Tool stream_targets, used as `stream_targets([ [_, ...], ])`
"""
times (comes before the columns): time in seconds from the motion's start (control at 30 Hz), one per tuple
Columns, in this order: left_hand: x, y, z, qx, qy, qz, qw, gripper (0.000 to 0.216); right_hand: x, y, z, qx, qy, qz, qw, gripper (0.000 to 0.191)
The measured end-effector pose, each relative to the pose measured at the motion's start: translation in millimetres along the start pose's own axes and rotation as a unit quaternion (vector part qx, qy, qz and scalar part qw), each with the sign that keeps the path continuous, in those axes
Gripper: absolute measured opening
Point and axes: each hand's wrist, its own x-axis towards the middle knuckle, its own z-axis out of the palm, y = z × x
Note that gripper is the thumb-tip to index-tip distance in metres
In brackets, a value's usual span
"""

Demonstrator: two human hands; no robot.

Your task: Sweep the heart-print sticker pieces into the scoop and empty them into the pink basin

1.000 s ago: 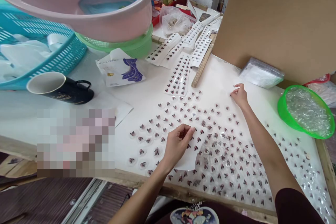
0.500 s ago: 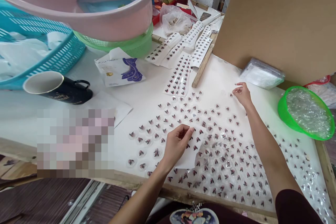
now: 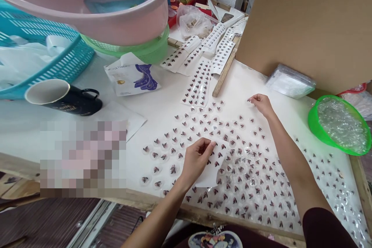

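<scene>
My left hand [image 3: 197, 159] is closed on a white sticker sheet [image 3: 213, 166] printed with small dark motifs, held just above the white tabletop [image 3: 162, 108]. Several clear round domes with the same motif [image 3: 250, 186] lie in rows across the table around that sheet. My right hand [image 3: 262, 104] reaches to the far edge of the rows, its fingertips pinched low on the table near a clear dome [image 3: 249, 102]; what the pinch holds is too small to make out.
More sticker sheets [image 3: 200, 81] and a wooden stick [image 3: 224, 70] lie beyond the rows. A green bowl of clear domes [image 3: 338, 124] sits at right, by a plastic packet [image 3: 289, 81] and a cardboard panel [image 3: 305, 23]. A black mug [image 3: 62, 97], teal basket [image 3: 43, 62] and pink basin [image 3: 95, 7] are at left.
My right hand has shifted left and a little down along the far edge of the rows. My left hand has stayed put with the sheet.
</scene>
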Motion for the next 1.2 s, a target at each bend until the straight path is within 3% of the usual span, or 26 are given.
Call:
stream_targets([
  [0.3,0,-3,-1,-0.011,0.003,-0.005,1.0,0.034,4,-10,9,-0.083,-0.009,0.064,0.994,0.01],
  [0.5,0,-2,-2,-0.01,-0.001,-0.018,1.0,0.033,4,-13,17,-0.224,0.029,0.019,0.974,0.006],
  [0.6,0,-2,-2,-0.013,-0.001,-0.015,1.0,0.035,5,-9,17,-0.27,0.078,-0.031,0.959,0.026],
  [0.67,-1,-2,-2,-0.014,-0.002,-0.014,1.0,0.035,6,-3,15,-0.258,0.083,-0.048,0.961,0.028],
  [0.8,-1,-2,-3,-0.015,-0.008,-0.02,1.0,0.035,9,15,2,-0.121,0.02,-0.047,0.991,0.017],
  [0.97,-1,-3,-2,-0.009,-0.011,-0.024,1.0,0.033,18,34,-17,-0.04,0.144,-0.105,0.983,0.043],
  [1.03,0,-4,-1,-0.009,-0.009,-0.025,1.0,0.034,13,37,-12,-0.033,0.115,-0.13,0.984,0.056],
  [1.1,0,-4,-2,-0.008,-0.007,-0.026,1.0,0.034,-2,37,-2,-0.012,0.036,-0.156,0.987,0.063],
  [1.2,0,-5,-4,-0.006,0.0,-0.022,1.0,0.033,-35,32,12,0.042,-0.098,-0.175,0.979,0.056],
])
